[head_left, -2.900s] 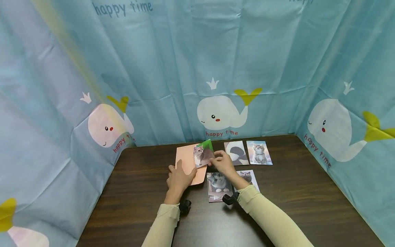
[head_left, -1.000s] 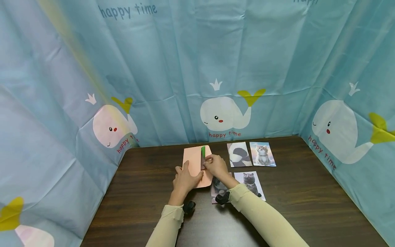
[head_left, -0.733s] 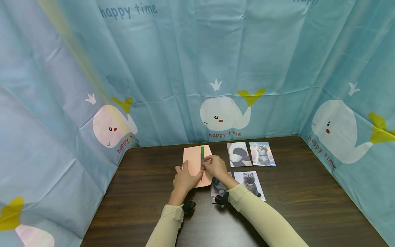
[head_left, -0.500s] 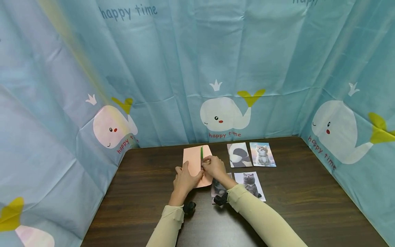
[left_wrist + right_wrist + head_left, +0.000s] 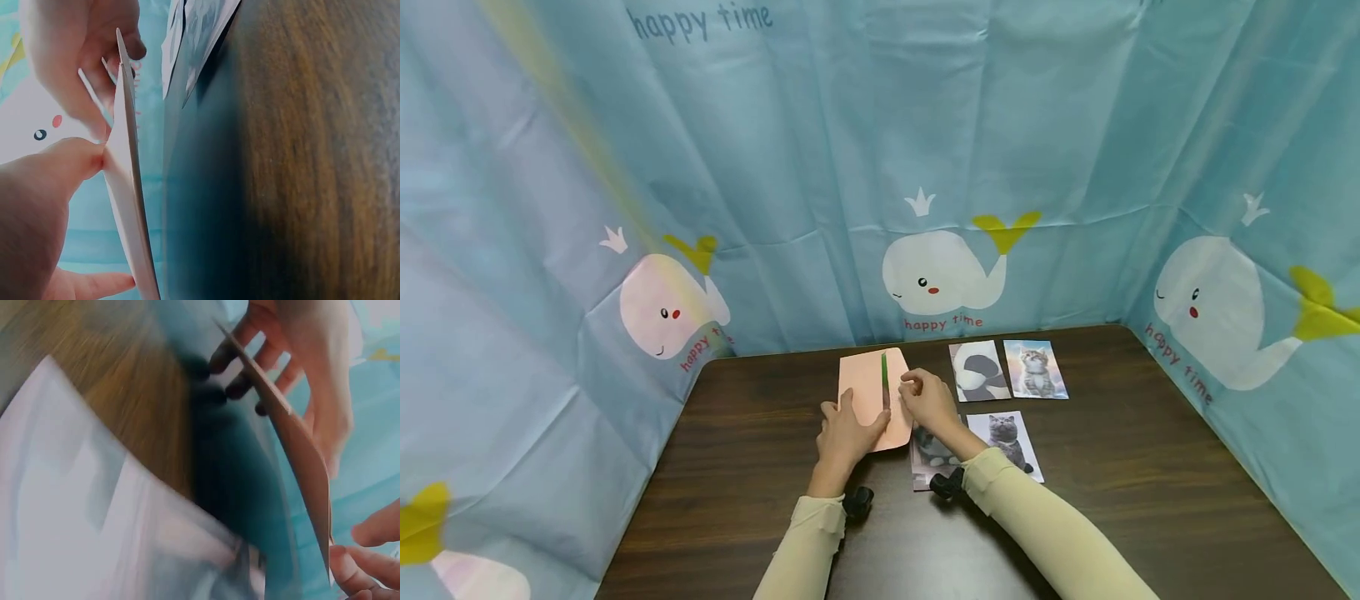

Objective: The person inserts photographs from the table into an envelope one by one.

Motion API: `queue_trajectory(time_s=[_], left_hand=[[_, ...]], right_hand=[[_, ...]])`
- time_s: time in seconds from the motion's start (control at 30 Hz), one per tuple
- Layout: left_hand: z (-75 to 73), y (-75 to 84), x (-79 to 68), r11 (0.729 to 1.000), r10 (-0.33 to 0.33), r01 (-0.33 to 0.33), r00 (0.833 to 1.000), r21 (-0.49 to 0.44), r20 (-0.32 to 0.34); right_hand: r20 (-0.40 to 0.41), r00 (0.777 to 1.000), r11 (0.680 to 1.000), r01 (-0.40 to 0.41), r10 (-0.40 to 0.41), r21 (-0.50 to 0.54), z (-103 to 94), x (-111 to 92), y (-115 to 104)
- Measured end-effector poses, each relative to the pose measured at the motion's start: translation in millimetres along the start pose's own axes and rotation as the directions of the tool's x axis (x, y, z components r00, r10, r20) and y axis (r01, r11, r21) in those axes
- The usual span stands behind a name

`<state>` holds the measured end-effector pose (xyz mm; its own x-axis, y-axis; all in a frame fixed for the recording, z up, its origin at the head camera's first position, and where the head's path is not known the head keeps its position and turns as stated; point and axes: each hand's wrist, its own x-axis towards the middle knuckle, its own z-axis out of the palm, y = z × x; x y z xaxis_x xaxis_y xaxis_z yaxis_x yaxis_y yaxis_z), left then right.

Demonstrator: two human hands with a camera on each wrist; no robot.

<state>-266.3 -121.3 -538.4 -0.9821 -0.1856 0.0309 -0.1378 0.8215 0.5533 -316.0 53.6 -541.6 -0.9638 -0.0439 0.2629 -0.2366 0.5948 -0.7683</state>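
Note:
A peach envelope (image 5: 861,383) is tilted up off the table. My left hand (image 5: 846,435) grips its lower left part, thumb on the front and fingers behind. In the right wrist view, the left fingertips (image 5: 239,386) show beyond the envelope's edge. A thin green and brown strip of a photo card (image 5: 884,371) shows in the envelope's opening; the rest is hidden inside. My right hand (image 5: 929,402) is at the envelope's right side, just off the strip. Its thumb (image 5: 378,526) stands apart from the fingers, one of which meets the envelope's edge.
Right of the envelope lie a grey and white picture card (image 5: 978,372), a tabby kitten card (image 5: 1036,370) and a grey cat card (image 5: 1004,442). Another cat card (image 5: 925,471) is partly under the right wrist. The dark wooden table (image 5: 722,500) meets a blue whale curtain (image 5: 805,167) behind.
The photo card has slid left into the envelope, from nearly whole in view to a thin strip. The right hand's fingers have since come off the strip, slightly rightward. The left hand keeps its grip.

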Motion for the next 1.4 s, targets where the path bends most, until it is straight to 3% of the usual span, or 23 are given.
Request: queue_trajectory(time_s=[0.27,0.53,0.77,1.1,1.4], left_hand=[[3.3,0.1,0.0,1.0,-0.007,0.007,1.0,0.004,-0.002],[2.4,-1.0,-1.7,1.0,0.007,-0.007,1.0,0.009,-0.026],[1.6,-3.5,-2.3,1.0,-0.007,0.007,1.0,0.013,-0.018],[-2.4,-6.7,-0.8,0.999,-0.011,0.012,1.0,0.03,-0.02],[-10.5,-8.9,2.1,0.999,-0.004,0.005,0.999,0.037,-0.033]], right_hand=[[0.004,0.999,0.999,-0.04,0.04,-0.022,-35.4,-8.1,28.8],[-0.027,0.998,0.981,-0.069,0.065,-0.183,-74.7,-10.0,50.2],[-0.067,0.99,0.943,-0.138,0.123,-0.302,-100.1,-9.9,71.2],[-0.054,0.973,0.9,-0.23,0.226,-0.371,-117.4,-6.7,95.7],[-0.065,0.966,0.887,-0.254,0.249,-0.387,-121.4,-5.5,104.0]])
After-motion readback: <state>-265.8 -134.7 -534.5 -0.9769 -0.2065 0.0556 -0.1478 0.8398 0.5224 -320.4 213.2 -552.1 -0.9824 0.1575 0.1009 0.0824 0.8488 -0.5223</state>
